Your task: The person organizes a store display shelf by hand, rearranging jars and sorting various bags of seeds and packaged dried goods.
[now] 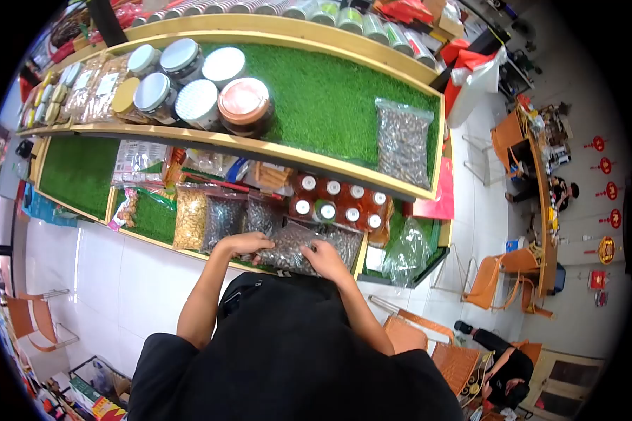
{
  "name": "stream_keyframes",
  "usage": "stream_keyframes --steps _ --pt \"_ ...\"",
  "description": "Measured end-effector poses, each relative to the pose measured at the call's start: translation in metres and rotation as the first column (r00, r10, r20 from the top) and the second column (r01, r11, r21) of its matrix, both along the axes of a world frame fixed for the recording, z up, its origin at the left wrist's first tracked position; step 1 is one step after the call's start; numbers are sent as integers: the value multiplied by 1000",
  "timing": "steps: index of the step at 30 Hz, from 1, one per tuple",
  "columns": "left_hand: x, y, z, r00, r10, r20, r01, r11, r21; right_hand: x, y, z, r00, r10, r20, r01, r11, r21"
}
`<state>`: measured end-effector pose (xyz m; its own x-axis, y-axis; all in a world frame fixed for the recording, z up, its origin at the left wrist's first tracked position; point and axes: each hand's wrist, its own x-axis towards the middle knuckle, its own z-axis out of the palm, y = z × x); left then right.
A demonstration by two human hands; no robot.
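On the lower shelf, both my hands are on a clear plastic bag (pixel 288 254) of small dark pieces. My left hand (pixel 248 244) has its fingers closed on the bag's left side. My right hand (pixel 323 257) pinches the bag farther right, fingers bent together. Left of it stand two bags of dark pieces (pixel 225 219) and a bag of yellow pieces (pixel 190 219). Behind my hands are bottles with white caps (pixel 333 188) and reddish contents.
The upper shelf (pixel 323 84) with green turf holds lidded jars (pixel 198 102) and another dark-filled bag (pixel 404 144). An empty clear bag (pixel 409 254) hangs at the lower shelf's right. Orange chairs (pixel 481 281) and two seated people (pixel 509 372) are at the right.
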<state>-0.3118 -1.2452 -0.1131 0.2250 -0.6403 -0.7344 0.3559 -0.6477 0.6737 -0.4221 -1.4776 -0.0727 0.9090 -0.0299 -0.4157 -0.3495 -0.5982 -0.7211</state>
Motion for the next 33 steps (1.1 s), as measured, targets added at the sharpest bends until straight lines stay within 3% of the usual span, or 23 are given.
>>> stream_keyframes --steps 1,3,5,7,9,10,11,16,18,20,22,23,25,27,29,31,33 --pt "1 0 36 1000 13 18 -13 1000 -3 -2 -5 10 992 30 119 -31 1000 6" --pt "1 -2 108 968 -104 227 124 989 -76 -6 -6 73 973 8 232 -19 999 47" --pt "2 -3 166 889 -192 415 258 960 -111 -8 -8 136 984 -42 174 30 997 73" --pt "3 -6 215 853 -205 479 296 947 -122 -10 -14 170 962 -80 262 48 991 124" --pt "5 -14 259 606 -129 785 386 911 -148 -8 -20 198 777 6 629 1 1000 -11" --pt "7 -20 270 599 -19 801 339 912 -232 -2 -23 204 647 33 762 52 995 -88" --pt "11 -28 277 528 86 845 316 903 -290 7 -24 206 578 -59 814 127 992 -19" --pt "73 -87 238 330 145 933 178 961 -212 83 -72 156 512 -59 857 340 930 -139" --pt "88 -106 179 305 108 946 147 976 -159 94 -77 129 623 -27 781 510 771 -380" --pt "93 -114 127 -86 86 993 115 991 -75 83 -69 105 632 -31 775 469 811 -349" --pt "86 -110 120 -72 109 992 101 990 -101 60 -54 82 655 -41 755 403 864 -302" --pt "79 -107 116 -65 127 990 90 989 -121 48 -46 60 666 -110 737 339 925 -169" --pt "77 -108 116 -91 255 963 84 965 -247 21 -26 7 721 -181 669 343 932 -118" --pt "82 -114 115 -29 270 962 20 963 -269 -4 -14 -54 876 -169 452 216 975 -53" --pt "85 -118 116 63 283 957 -38 959 -281 -22 -11 -123 994 -96 55 89 988 125" --pt "84 -113 112 54 276 960 -48 961 -273 -32 1 -144 997 -73 -37 78 985 156" --pt "80 -105 107 -31 425 905 86 903 -421 -37 8 -159 990 -44 -133 67 982 176"
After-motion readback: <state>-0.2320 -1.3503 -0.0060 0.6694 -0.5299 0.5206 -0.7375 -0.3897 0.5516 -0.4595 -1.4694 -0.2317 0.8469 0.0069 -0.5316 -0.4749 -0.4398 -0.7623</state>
